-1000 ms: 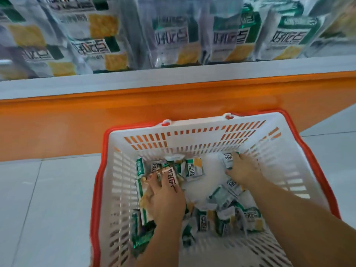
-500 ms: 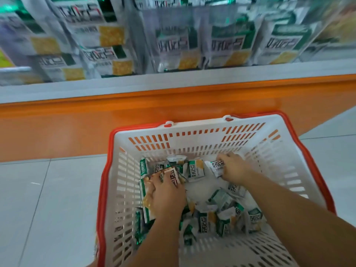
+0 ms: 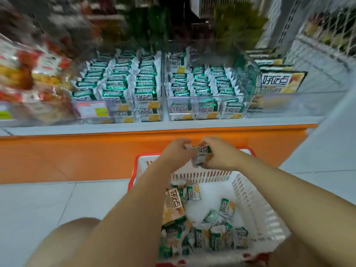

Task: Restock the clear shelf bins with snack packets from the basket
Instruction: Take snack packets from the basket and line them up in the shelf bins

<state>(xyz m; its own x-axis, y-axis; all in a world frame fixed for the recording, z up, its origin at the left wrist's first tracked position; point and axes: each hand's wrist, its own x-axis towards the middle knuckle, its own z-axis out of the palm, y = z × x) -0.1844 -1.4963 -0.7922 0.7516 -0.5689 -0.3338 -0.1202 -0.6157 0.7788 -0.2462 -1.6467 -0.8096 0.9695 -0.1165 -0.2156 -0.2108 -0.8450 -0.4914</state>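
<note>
1. Floor (image 3: 38,205): pale tiles; the basket stands on it, close to the shelf front.
2. Shelf base (image 3: 67,157): orange panel across the view, w/ a grey ledge (image 3: 77,129) on top carrying the bins.
3. Left bin (image 3: 115,114): clear, on the ledge left of centre, packed w/ upright rows of green-white packets; a pink-and-green label sits at its front left corner.
4. Right bin (image 3: 204,114): clear, touching the left bin's right side. Rows fill the front; the back right corner looks less full, but blur hides detail.
5. Far-right bin (image 3: 279,81): holds bigger packs of the same brand, yellow on the front.
6. Red-yellow bags (image 3: 28,79): at the ledge's left end, too blurred to read.
7. Basket (image 3: 250,195): white slatted walls, red rim, directly below both forearms.
8. Loose packets (image 3: 212,234): heaped along the basket's near and left sides; the centre of its bottom is bare. One bigger pack (image 3: 174,205) leans at the left wall.
9. Right hand (image 3: 219,155): above the basket's far rim, fingers curled round the held packets.
10. Left hand (image 3: 177,151): just beside it, fingertips pinching the same bunch's left end; blurred.
11. Held packets (image 3: 203,153): small bunch between both hands, in front of the base, below the right bin.
</note>
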